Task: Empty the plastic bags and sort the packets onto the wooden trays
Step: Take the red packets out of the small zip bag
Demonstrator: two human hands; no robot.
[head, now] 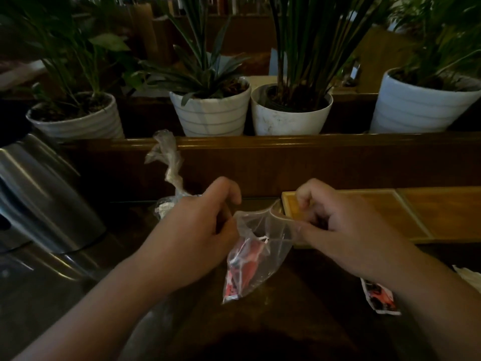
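A clear plastic bag (270, 254) hangs between my hands above the dark table, its mouth pulled open. Red and white packets (243, 272) lie inside it. My left hand (192, 230) pinches the bag's left rim; my right hand (335, 225) pinches the right rim. A second clear bag (169, 162), twisted shut with something white inside, stands behind my left hand. Two wooden trays lie at the right: the nearer tray (390, 209) partly behind my right hand, the other tray (447, 212) beyond it. A loose red and white packet (381, 299) lies on the table under my right forearm.
A shiny metal container (39, 194) stands at the left. A wooden ledge (286, 144) runs across the back with several white plant pots (210, 113) behind it. White paper (468, 276) shows at the right edge.
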